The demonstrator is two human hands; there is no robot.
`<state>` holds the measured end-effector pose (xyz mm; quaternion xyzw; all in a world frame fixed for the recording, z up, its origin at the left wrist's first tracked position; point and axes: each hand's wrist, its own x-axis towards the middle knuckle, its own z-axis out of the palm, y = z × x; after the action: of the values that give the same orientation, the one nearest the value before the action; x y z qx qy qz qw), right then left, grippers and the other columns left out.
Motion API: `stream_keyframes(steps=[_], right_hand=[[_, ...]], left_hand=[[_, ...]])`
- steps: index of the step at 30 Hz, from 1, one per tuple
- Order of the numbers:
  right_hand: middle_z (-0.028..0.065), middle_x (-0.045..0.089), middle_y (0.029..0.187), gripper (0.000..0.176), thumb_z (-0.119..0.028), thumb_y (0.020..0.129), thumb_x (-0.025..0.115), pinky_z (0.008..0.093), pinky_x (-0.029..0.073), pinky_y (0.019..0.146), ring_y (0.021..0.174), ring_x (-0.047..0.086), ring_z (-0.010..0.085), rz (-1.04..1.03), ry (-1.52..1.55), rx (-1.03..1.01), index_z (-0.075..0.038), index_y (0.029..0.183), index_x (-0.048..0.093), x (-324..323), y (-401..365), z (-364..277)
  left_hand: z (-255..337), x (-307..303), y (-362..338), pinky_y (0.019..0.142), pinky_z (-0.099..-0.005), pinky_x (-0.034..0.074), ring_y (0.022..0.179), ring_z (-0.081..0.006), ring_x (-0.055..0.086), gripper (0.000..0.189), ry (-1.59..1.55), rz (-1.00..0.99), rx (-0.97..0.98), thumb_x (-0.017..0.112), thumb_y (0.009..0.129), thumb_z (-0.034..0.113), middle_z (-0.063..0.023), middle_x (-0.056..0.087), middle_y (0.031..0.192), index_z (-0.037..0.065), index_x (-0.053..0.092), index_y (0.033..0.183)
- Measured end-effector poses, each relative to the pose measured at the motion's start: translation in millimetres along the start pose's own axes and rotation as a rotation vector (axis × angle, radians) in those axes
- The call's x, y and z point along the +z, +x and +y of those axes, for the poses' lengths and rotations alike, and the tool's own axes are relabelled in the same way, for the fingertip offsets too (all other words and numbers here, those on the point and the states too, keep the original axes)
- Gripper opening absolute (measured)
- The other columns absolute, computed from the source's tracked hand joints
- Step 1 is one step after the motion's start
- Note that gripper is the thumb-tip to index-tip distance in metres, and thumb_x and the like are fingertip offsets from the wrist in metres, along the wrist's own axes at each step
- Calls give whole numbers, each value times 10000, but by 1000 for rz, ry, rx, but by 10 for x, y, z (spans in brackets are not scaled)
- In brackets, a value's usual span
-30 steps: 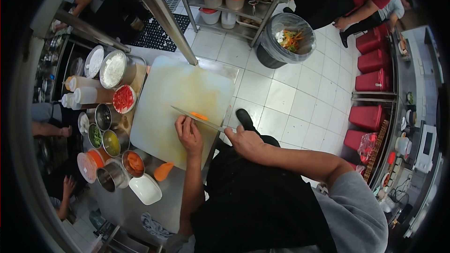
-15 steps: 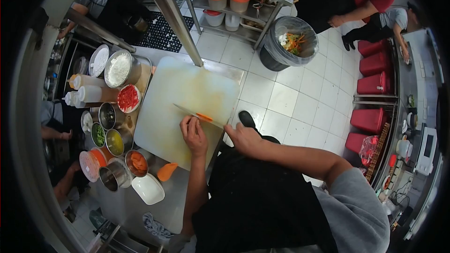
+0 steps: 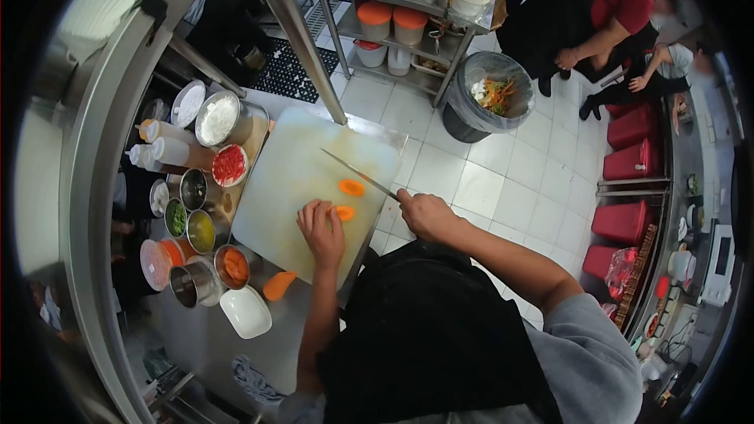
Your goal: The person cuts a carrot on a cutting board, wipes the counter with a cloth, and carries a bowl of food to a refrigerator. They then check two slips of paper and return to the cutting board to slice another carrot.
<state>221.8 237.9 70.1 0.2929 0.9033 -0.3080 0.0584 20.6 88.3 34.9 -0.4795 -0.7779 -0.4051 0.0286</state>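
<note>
My right hand (image 3: 428, 216) is closed round the handle of a kitchen knife (image 3: 357, 173), its long blade slanting up and left over the white cutting board (image 3: 275, 165). Below the blade lies an orange carrot piece (image 3: 352, 188) with a flat oval face. A second carrot piece (image 3: 343, 213) is right at the thumb and index finger of my left hand (image 3: 320, 232), whose fingers are spread over the board. Left of my forearm, a thick carrot chunk (image 3: 279, 286) rests on the steel counter near a metal bowl of orange pieces (image 3: 233, 265).
Bowls of white powder (image 3: 224, 119), chopped red food (image 3: 230, 165) and chopped greens (image 3: 176, 220) line the board's left side, with squeeze bottles (image 3: 169, 145). A white dish (image 3: 246, 313) sits nearer me. Beyond the board stand a steel post (image 3: 302, 39), a bin (image 3: 487, 98) and people.
My right hand has lifted the knife up and right, off the carrot. The carrot now shows as two separate pieces, and my left fingers have spread. My view has shifted slightly.
</note>
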Motion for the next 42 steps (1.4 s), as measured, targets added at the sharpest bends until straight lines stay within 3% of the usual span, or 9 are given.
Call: stream_keyframes(steps=[5, 7, 14, 23, 26, 28, 42], right_hand=[[221, 646, 683, 266, -138, 928, 504, 535, 516, 592, 648, 653, 425, 62, -118, -99, 11, 1148, 504, 58, 244, -45], [214, 646, 669, 237, -116, 912, 511, 517, 519, 552, 608, 655, 409, 97, -213, -207, 19, 1105, 508, 79, 419, -14], [203, 625, 620, 204, -160, 926, 543, 518, 515, 540, 590, 649, 412, 59, -272, -220, 0, 1045, 500, 31, 589, -80], [225, 652, 670, 222, -117, 901, 536, 510, 533, 553, 616, 670, 407, -34, -256, -141, 24, 1064, 481, 121, 621, -182], [236, 662, 690, 215, -111, 901, 527, 513, 540, 568, 641, 679, 416, 25, -192, -150, 21, 1065, 482, 173, 778, -161], [235, 696, 774, 195, -131, 942, 505, 475, 570, 600, 689, 707, 389, -80, -246, -109, 15, 1070, 481, -11, 764, -306], [250, 691, 764, 191, -133, 945, 497, 485, 572, 616, 706, 711, 403, -57, -234, -99, 17, 1062, 488, 121, 668, -302]], left_hand=[[-67, 198, 303, 864, -419, 376, 1013, -269, 562, 148, 177, -252, 15, 672, 881, 115, -68, 619, 1004, 70, 683, 1022], [-74, 277, 349, 863, -416, 367, 993, -263, 560, 161, 182, -245, -2, 678, 871, 111, -63, 610, 984, 75, 692, 1027], [-88, 456, 292, 833, -418, 385, 979, -274, 557, 94, 103, -175, 14, 668, 860, 84, -73, 589, 962, 59, 704, 944], [-78, 443, 275, 817, -418, 393, 961, -281, 555, 103, 101, -118, 52, 660, 856, 73, -74, 574, 958, 62, 690, 953], [-68, 469, 289, 823, -426, 398, 965, -281, 555, 101, 104, -114, 50, 642, 860, 73, -77, 568, 953, 62, 682, 953], [-95, 486, 236, 831, -435, 403, 970, -282, 555, 104, 111, -114, 46, 627, 865, 72, -81, 564, 951, 61, 680, 954], [-135, 509, 234, 821, -437, 407, 951, -302, 544, 109, 131, -115, 61, 582, 884, 81, -103, 560, 933, 43, 666, 942]])
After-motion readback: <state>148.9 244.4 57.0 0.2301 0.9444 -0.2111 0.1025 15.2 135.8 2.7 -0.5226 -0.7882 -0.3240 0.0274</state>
